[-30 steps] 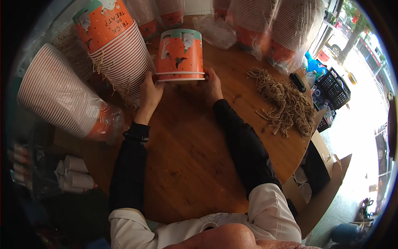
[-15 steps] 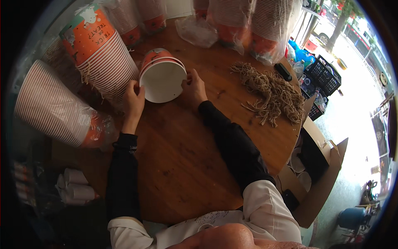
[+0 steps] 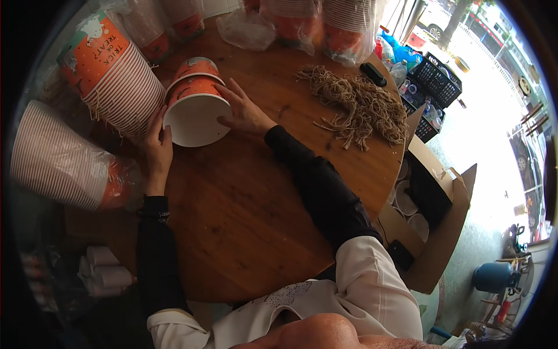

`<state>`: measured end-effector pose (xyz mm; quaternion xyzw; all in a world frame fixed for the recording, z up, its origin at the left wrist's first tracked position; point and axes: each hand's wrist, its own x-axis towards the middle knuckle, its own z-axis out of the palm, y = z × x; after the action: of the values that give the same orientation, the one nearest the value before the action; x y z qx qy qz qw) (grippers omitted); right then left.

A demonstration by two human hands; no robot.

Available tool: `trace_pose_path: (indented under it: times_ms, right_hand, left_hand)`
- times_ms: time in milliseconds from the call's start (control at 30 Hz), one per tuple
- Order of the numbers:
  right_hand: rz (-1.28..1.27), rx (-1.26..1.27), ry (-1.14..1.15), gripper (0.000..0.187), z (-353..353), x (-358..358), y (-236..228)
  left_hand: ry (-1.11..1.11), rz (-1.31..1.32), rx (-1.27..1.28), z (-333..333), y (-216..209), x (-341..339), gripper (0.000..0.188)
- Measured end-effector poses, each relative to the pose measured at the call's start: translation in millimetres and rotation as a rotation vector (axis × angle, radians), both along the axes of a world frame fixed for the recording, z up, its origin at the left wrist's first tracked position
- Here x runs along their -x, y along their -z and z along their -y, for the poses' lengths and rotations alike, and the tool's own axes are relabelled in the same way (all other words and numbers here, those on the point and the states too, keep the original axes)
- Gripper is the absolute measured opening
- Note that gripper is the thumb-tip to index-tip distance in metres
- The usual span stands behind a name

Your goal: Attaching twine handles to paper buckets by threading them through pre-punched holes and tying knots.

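Cups nested end to end, mouth toward the person

At far left, a plastic-wrapped stack of cups (image 3: 64, 154) leans over, its orange end toward the lower right. Beside it stands a taller, tilted stack of orange cups (image 3: 119, 75), bottoms up, with loose pale strands (image 3: 96, 110) along its left edge.

The left hand (image 3: 157, 142) sits between that taller stack and the front cup (image 3: 197, 119), fingers along the left of the rim and thumb near its lower edge; whether it grips firmly cannot be told. The front cup's white mouth faces the person, and the far cup (image 3: 197, 68) lies directly behind, its rim ringing the front cup's wall. The pair's long axis therefore runs away from the person, with the nearer rim set between the two hands, roughly equally close to each. Whether that rim bears on the wooden table (image 3: 244, 232) is unclear.

The right hand (image 3: 247, 110) is loosely spread at the rim's right side, fingers by the orange outer wall, thumb apart from them at the edge of the mouth; it is not clenched.

Farther right, well apart from both hands, lies a tangled heap of brown twine (image 3: 360, 104), a small black object (image 3: 372, 74) just beyond it. Past the table's edge stands an open cardboard box (image 3: 444, 244).
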<state>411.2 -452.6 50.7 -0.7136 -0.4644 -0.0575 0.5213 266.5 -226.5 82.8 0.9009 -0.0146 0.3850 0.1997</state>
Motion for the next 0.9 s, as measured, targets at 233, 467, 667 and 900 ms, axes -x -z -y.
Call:
trace_pose_path:
  times_ms: [233,467,667,900]
  right_hand:
    - [-0.217,-0.111,0.204,0.022,67,6,-34]
    - [-0.004,0.346,0.567,0.018,217,8,-19]
    - [0.118,0.545,0.618,0.012,214,20,6]
    - [0.208,0.504,0.634,0.014,210,20,6]
  left_hand:
    - [-0.158,0.246,0.065,-14,8,35,0.025]
    - [-0.093,0.310,0.350,43,-7,99,0.026]
    - [-0.026,0.250,0.764,71,-22,118,0.032]
    - [0.024,0.099,0.916,88,-45,122,0.043]
